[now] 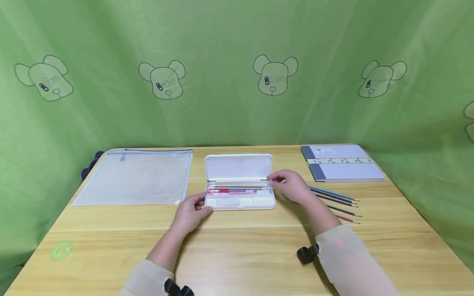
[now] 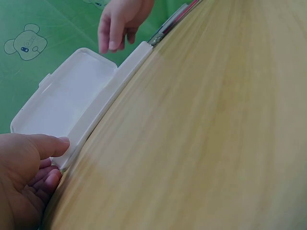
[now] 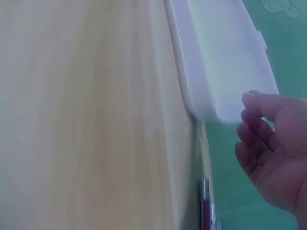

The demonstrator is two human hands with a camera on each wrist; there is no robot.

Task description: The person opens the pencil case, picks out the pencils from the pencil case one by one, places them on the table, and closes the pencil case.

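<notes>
An open white pencil case (image 1: 238, 166) lies on the table with its lid tipped back. Inside it are pencils (image 1: 237, 187), a red pen (image 1: 226, 191) and a pale flat block (image 1: 227, 201). My left hand (image 1: 189, 213) grips the case's left end, thumb at the front corner and fingers bent against the side; the left wrist view shows this thumb (image 2: 55, 145) over the edge. Loosely bent, the fingers of my right hand (image 1: 292, 187) hover by the case's right end near the hinge. In the right wrist view this hand (image 3: 278, 143) overlaps the lid's corner, holding nothing.
Several dark pencils (image 1: 335, 195) lie right of the case, partly behind my right forearm. A notebook (image 1: 344, 168) with a patterned band sits at the back right. Left of the case is a clear zip pouch (image 1: 135, 179). A green ring (image 1: 61, 250) lies front left.
</notes>
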